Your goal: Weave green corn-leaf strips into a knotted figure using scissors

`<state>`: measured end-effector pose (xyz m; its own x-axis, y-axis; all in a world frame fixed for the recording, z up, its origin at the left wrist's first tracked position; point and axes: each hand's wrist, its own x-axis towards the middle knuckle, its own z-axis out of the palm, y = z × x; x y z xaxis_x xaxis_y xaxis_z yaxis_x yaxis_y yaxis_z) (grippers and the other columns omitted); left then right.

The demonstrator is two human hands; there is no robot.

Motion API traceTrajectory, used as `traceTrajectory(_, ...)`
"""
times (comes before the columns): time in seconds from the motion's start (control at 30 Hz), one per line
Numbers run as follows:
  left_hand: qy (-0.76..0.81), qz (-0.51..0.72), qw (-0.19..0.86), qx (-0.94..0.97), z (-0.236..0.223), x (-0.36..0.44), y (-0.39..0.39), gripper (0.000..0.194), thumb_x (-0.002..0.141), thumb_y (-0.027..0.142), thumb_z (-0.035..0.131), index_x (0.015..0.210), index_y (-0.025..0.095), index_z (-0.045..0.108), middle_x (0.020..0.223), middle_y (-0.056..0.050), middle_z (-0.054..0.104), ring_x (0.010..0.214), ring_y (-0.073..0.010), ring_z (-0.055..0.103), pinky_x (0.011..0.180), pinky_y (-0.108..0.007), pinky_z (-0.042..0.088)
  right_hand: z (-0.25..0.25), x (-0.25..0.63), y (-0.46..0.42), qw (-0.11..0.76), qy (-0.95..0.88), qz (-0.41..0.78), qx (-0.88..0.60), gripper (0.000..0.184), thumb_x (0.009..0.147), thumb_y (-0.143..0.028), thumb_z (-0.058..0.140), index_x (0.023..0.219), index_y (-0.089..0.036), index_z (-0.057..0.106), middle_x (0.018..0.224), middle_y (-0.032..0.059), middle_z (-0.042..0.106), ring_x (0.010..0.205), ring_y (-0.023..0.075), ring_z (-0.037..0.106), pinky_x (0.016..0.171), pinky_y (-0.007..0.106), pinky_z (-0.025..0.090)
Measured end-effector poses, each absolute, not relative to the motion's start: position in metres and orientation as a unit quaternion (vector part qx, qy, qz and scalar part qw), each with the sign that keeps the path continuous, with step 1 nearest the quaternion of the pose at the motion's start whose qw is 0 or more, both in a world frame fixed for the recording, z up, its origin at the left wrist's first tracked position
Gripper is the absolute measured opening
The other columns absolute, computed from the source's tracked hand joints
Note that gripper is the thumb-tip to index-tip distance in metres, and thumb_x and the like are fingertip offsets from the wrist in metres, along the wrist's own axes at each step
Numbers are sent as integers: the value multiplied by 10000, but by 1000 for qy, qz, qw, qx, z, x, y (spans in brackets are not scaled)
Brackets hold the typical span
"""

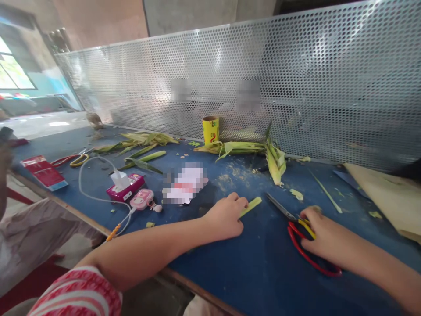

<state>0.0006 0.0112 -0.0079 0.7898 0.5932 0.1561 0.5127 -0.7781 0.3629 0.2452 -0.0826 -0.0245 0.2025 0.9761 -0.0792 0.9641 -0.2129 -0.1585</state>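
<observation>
Left hand [226, 218]: fingers bent; flat, pale-green, fibrous husk strip [253, 206] is grasped at centre of frame.
Right hand [320, 229]: fingers are laid on the yellow handle of metal-bladed, red-and-yellow-handled scissors [290, 216], right of centre; whether it is gripped cannot be told.
Yellow open-topped cylinder [211, 131]: positioned upper centre; red and black print cannot be read.

left hand [228, 216] holds green strip [251, 206] | right hand [318, 232] touches scissors [291, 216]
</observation>
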Motion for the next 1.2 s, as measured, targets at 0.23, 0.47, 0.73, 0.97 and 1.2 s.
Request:
traceTrajectory(0.23, 359, 197, 386, 827, 0, 5, 24, 417, 530, 79, 581, 936, 167, 548, 1000, -62, 569, 645, -127, 549, 633, -284, 454, -15, 238, -81, 37, -608, 87, -788, 398, 634, -210, 552, 1013, -124, 466, 1043, 167, 525, 577, 158, 583, 491, 253, 352)
traceTrajectory(0.47, 372, 153, 635, 660, 16, 11, 20, 444, 620, 75, 574, 1052, 145, 500, 914, -64, 652, 469, -46, 484, 441, -195, 340, -27, 253, -76, 124, -635, 13, -762, 403, 666, -187, 567, 1057, -119, 504, 1016, 179, 582, 877, 272, 612, 732, 311, 448)
traceTrajectory(0.73, 314, 138, 736, 584, 13, 12, 11, 474, 574, 69, 711, 1006, 141, 531, 723, -3, 639, 568, -61, 564, 530, -192, 386, -26, 234, -67, 512, -485, 246, -665, 797, 646, -359, 556, 1352, -238, 205, 844, 43, 561, 613, 201, 580, 487, 321, 467)
traceTrajectory(0.97, 258, 141, 760, 579, 7, 13, 7, 426, 641, 96, 656, 1021, 159, 477, 744, -3, 623, 654, -144, 646, 579, -273, 491, -12, 184, -76, 681, -338, 364, -538, 193, 674, -334, 570, 802, -243, 459, 741, -18, 522, 583, 130, 548, 472, 257, 495)
traceTrajectory(1.2, 256, 143, 701, 650, 5, 14, 2, 279, 727, 116, 547, 1000, 168, 522, 816, 13, 523, 565, -88, 611, 472, -222, 482, -13, 190, -74, 711, -305, 405, -487, 385, 598, -382, 725, 822, -239, 447, 755, -50, 453, 599, 129, 579, 448, 257, 526)
